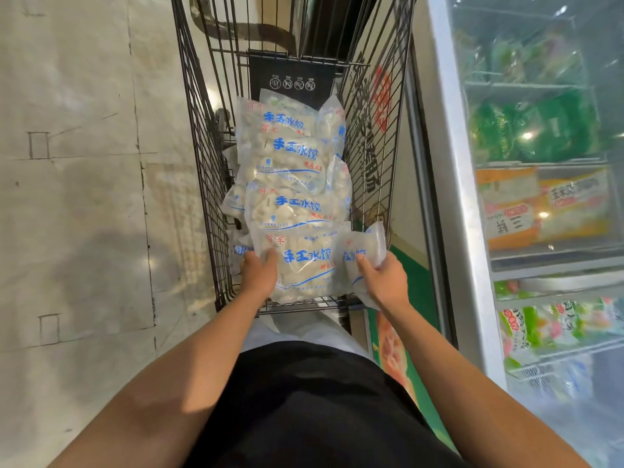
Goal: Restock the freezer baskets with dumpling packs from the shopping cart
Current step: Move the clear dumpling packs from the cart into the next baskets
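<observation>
Clear plastic dumpling packs [290, 184] printed with blue characters fill the wire shopping cart [374, 136], heaped one over another from just beyond both hands up to the cart's far end. The left hand [259, 271] grips the nearest pack [304, 265] by its left edge, thumb lying on the printed face and fingers tucked beneath; this pack lies flat at the near end of the cart, overlapping the rail below the hand. To the right of it, touching its edge, the right hand [383, 278] is clenched around a second pack [364, 255], which stands tilted against the cart's right wall, thumb across its front. More packs poke out to the left of the left hand, pressed against the wire side. Beyond the stack, at the cart's far end, hangs a black panel [292, 79] with white round symbols. To the right of the right hand, well apart from the cart, stands the freezer [472, 197] with glass lids, its baskets [547, 204] holding green, orange and yellow packets. Pale tiled floor [84, 197] stretches left of the left hand.
</observation>
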